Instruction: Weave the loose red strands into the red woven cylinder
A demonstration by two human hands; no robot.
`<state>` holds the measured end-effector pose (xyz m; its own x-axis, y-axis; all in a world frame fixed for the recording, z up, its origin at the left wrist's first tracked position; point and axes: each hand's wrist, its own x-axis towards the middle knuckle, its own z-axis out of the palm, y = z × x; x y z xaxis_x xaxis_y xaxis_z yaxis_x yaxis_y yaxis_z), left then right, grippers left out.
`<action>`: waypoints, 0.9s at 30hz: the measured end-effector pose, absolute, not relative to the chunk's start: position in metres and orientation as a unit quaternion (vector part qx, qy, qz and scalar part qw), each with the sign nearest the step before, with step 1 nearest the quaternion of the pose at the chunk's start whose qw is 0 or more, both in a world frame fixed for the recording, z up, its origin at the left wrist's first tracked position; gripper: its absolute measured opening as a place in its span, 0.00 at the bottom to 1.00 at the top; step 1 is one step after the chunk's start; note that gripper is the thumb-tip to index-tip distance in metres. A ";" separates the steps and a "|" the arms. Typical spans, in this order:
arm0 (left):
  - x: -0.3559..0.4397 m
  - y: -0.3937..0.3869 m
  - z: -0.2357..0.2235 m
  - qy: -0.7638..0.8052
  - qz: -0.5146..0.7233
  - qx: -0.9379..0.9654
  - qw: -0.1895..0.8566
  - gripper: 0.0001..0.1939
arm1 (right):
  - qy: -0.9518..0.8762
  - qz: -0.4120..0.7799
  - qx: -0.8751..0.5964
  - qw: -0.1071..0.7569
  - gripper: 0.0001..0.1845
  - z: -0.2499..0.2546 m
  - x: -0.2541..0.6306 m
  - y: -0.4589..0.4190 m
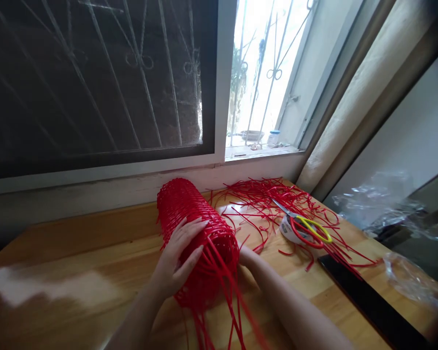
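Observation:
A red woven basket (184, 201), shaped like a tube, lies on its side on the wooden table with its open end towards me. Long loose red strands (228, 282) hang from that end over the near part of the table. My left hand (180, 248) grips the basket's upper left side, fingers laid over the weave and thumb by the rim. At the basket's right side, my right hand (244, 253) reaches low against it. The basket hides the right fingers, so their hold does not show.
Cut red strands (263, 192) lie heaped at the back right of the table (105, 253). Scissors (308, 228) with red and yellow handles rest on a white roll (290, 232). A long black strip (368, 301) and clear plastic wrap (410, 277) lie at right. Behind stands a barred window (221, 97).

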<state>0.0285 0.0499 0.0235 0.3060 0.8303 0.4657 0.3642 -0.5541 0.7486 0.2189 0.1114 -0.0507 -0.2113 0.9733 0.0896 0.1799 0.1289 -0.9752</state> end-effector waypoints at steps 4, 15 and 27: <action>0.022 0.047 0.031 0.385 0.376 0.821 0.189 0.31 | -0.603 0.500 -0.471 0.406 0.12 -0.027 0.250 0.125; 0.027 0.041 0.037 0.393 0.328 0.840 0.177 0.31 | -0.791 0.064 -0.542 0.275 0.03 0.069 0.238 0.033; 0.029 0.038 0.038 0.476 0.360 0.785 0.164 0.16 | -0.767 -0.111 -0.555 0.304 0.12 0.047 0.219 0.032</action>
<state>0.0288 0.0379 0.0382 0.2865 0.8665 0.4087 0.6295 -0.4919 0.6015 0.2189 0.0322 0.0473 -0.2002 0.7828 0.5892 0.9177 0.3604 -0.1669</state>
